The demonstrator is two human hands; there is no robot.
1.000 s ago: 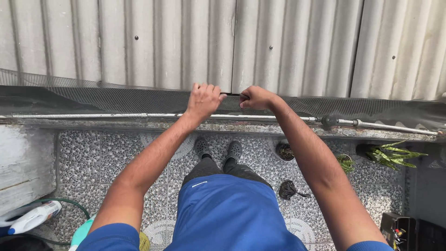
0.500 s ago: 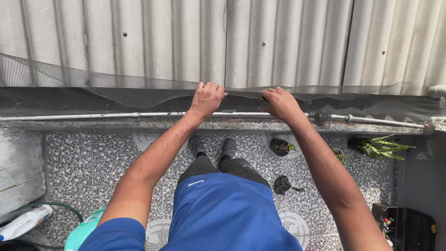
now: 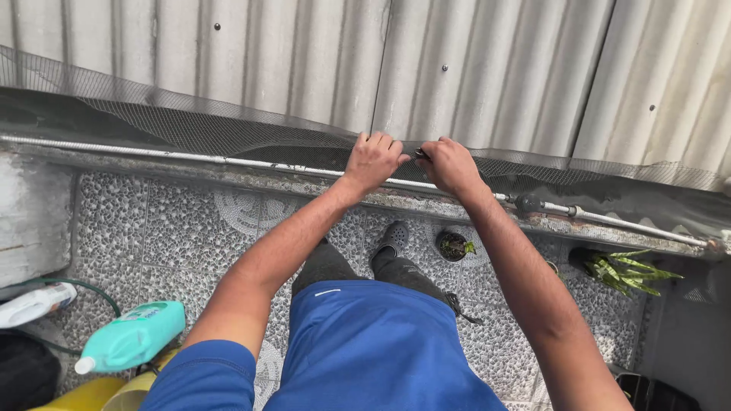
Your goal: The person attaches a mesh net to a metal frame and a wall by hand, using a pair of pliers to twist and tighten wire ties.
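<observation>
A grey wire mesh [image 3: 228,125] lies along the gutter under the corrugated metal sheeting [image 3: 304,61]. My left hand [image 3: 373,160] rests on the mesh edge with its fingers curled over it. My right hand [image 3: 451,165] is right beside it, fingers pinched on a small dark piece [image 3: 420,154] at the mesh edge. The two hands almost touch. A thin metal pipe [image 3: 190,157] runs just below them along the ledge.
Far below is a pebble-tiled floor [image 3: 167,228] with my dark shoes [image 3: 392,236], a small potted plant [image 3: 454,245] and a green leafy plant [image 3: 620,270]. At the lower left lie a teal bottle [image 3: 133,335], a white bottle [image 3: 34,303] and a green hose [image 3: 99,293].
Half a second ago my right hand was further right along the mesh; it has come back next to my left hand. The view has shifted, showing more of the floor at left.
</observation>
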